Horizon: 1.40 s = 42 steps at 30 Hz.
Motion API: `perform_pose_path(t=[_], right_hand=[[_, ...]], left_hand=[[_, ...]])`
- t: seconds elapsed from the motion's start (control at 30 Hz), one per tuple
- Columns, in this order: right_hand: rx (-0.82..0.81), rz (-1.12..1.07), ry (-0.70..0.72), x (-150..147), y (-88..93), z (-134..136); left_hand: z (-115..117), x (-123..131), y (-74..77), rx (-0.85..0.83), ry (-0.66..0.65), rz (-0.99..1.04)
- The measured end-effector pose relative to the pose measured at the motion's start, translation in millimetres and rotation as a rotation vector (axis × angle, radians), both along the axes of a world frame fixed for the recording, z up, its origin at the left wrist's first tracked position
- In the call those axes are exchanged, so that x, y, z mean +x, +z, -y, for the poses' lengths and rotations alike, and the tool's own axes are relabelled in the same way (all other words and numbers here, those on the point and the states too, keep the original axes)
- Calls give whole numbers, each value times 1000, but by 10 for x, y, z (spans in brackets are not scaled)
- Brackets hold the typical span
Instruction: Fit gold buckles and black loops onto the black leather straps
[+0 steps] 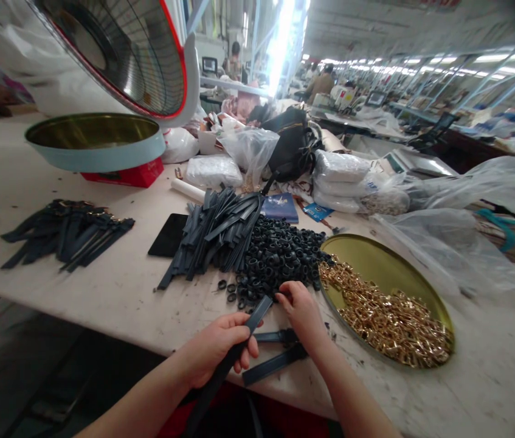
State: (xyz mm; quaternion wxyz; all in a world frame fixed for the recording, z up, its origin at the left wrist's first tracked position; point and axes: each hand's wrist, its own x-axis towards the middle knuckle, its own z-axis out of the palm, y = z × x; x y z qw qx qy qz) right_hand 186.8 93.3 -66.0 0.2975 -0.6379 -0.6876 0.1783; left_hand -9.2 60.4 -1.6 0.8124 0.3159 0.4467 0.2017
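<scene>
A dark strap (pixel 234 353) is gripped in the left hand (pixel 218 350), the fingers curled tightly round it so that its free end juts up and to the right, toward the heap of black rubber rings (pixel 279 255). The right hand (pixel 300 310) is laid at the near edge of that heap, its fingertips pinched together at the rings — whether a ring is actually held between them cannot be told. Two more dark straps (pixel 275 353) are seen lying flat on the pale worktable (pixel 124 292) just below the right wrist, near the table's front edge. Behind the rings a loose bundle of dark straps (pixel 218 234) is fanned out, touching the heap, and a second pile of straps (pixel 68 231) is spread well apart to the left. To the right of the hands a round golden tin lid (pixel 376 261) is set, half filled with small gold metal fittings (pixel 389 322) — its rim lies just beside the rings. Farther back a blue booklet (pixel 279 207), white packets (pixel 214 170) and crumpled clear plastic bags (pixel 444 243) are scattered, with a round tin (pixel 97 146) standing at the rear left.
</scene>
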Motion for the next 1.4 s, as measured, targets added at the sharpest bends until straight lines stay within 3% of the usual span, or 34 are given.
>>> perform_pose_path(t=[0.13,0.27,0.33,0.47,0.53,0.63,0.87,1.0,1.4], right_hand=[[17,-29,-59,102,-19,82],[4,-135,-141,137,78,233],[-101,-375,-152,101,181,349],[-323,-956,-162,-43,381,617],[-358,-1161,-180,-109,425,728],[-367,-1340,-241,-170,429,835],[-423,-1538,-406,-224,449,954],[-439,-1571,-386,-253,472,1000],[-460,-1727,-409,-204,359,1020]], left_hand=[[59,1,32,-6,-5,13],[144,1,49,25,-50,19],[185,6,80,116,-75,-34],[241,31,174,468,-95,-258],[258,47,196,602,-119,-287],[292,68,173,678,-178,-286],[409,119,97,648,-243,-408],[442,160,92,596,-243,-437],[380,221,55,256,-199,-260]])
